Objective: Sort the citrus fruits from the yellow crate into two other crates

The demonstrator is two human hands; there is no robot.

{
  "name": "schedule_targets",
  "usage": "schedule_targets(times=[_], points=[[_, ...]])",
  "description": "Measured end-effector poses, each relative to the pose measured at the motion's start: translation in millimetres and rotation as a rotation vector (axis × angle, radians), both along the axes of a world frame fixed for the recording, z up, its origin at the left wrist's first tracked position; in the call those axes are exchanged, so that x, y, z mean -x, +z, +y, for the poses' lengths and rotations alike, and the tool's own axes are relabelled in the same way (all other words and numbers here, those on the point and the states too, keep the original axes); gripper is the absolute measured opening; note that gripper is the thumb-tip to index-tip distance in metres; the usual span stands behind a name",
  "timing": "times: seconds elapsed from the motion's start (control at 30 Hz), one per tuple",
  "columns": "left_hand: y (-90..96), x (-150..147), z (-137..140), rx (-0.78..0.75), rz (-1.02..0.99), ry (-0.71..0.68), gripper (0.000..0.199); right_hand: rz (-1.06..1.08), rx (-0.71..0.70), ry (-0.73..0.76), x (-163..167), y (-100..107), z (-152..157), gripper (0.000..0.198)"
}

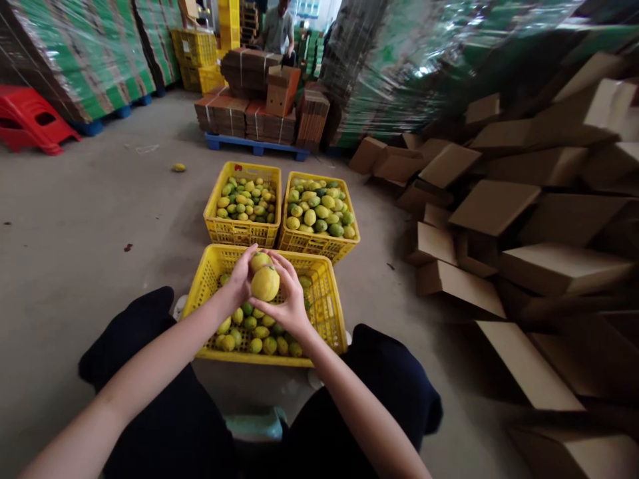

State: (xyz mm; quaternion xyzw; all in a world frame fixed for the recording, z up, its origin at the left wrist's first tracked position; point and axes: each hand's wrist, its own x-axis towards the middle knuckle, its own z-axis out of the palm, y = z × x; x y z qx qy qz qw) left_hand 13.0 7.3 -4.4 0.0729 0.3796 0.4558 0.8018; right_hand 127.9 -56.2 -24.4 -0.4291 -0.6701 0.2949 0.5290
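together, the left hand (241, 274) and right hand (290, 296) cup two lemons (265, 285) between them. the fruit sits above a yellow crate (329, 311).

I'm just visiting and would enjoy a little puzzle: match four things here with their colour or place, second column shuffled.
1. Stool
2. Pallet straight ahead
3. Nearest crate
4. Lone fruit

A. Blue
B. Beneath the left hand and right hand
C. Loose on the floor
D. Red

Pairs: 1-D, 2-A, 3-B, 4-C
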Motion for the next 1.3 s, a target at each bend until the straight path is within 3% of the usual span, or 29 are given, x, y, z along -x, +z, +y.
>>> schedule_targets(times=[0.1,0.2,0.33,0.53,0.6,0.77,0.9,1.07,1.3], points=[[-3.5,1.2,5.1,0.061,0.022,0.095,0.023,0.015,0.019,-0.054,-5.6,2.0,3.9,0.061],[-2.8,3.1,5.3,0.055,0.059,0.078,0.023,-0.059,0.057,-0.139,-13.3,5.4,8.9,0.059],[4.2,2.8,1.3,-0.11,0.173,-0.04,0.011,-0.154,0.082,-0.193,-24.3,13.0,14.3,0.059],[4.5,0.3,-3.7,-0.104,0.222,-0.247,0.015,-0.216,0.121,-0.252,-37.7,17.4,17.4,0.065],[1.9,0.9,-6.8,-0.201,0.251,-0.351,0.016,-0.242,0.146,-0.208,-38.0,13.9,15.9,0.07],[4.0,8.4,-12.9,-0.406,0.476,-0.535,0.041,-0.265,0.155,-0.07,-32.3,8.0,10.9,0.075],[14.9,19.6,-8.6,-0.355,0.532,-0.467,0.033,-0.107,0.188,0.009,-38.7,11.3,17.2,0.057],[26.4,34.3,1.4,-0.241,0.555,-0.258,0.029,0.095,0.256,-0.158,-52.4,8.6,28.4,0.012],[27.5,35.3,5.9,-0.158,0.499,-0.199,0.024,0.081,0.231,-0.151,-48.5,13.2,19.6,0.009]])
